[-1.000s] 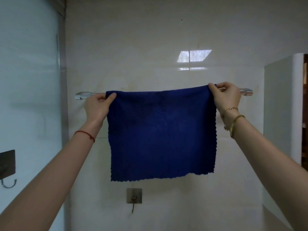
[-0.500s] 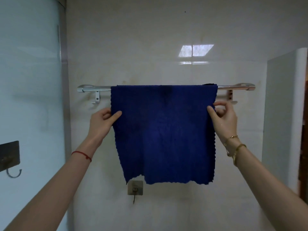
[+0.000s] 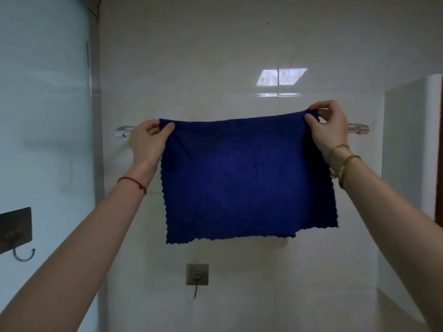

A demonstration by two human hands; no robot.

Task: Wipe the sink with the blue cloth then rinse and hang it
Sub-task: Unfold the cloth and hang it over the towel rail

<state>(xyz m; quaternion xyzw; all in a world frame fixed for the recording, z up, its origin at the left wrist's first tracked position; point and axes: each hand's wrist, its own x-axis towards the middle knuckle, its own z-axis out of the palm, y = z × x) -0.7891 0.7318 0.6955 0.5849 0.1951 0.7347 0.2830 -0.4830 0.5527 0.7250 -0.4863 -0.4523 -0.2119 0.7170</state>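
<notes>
**Holding the cloth up at the rail, top edge is what matters**

Looking at this one, the blue cloth [image 3: 239, 178] is stretched flat between both hands, hanging down like a little curtain in front of the tiled wall. The left hand [image 3: 148, 142] has a closed grip pinching the top left corner, the right hand [image 3: 328, 128] is pinched shut on the top right corner, a bit higher than the left, so the top edge slopes up slightly to the right.

The thing the hang turns on, I reckon: the cloth's long top edge runs almost parallel to the towel rail [image 3: 358, 128], and sits right about at rail height or a touch above it. Only the rail's two ends poke out past the hands, the middle is hidden behind the cloth. So I can't tell for sure whether the cloth is already draped over the bar or held just in front of it. The bottom hem looks doubled at the right, which hints at a fold, but that's a guess.

Both hands are about equally near the rail. There's also a small wall hook [image 3: 197, 275] below the cloth, well apart from it.

No sink in view, so I'd say it's the last step.
</notes>
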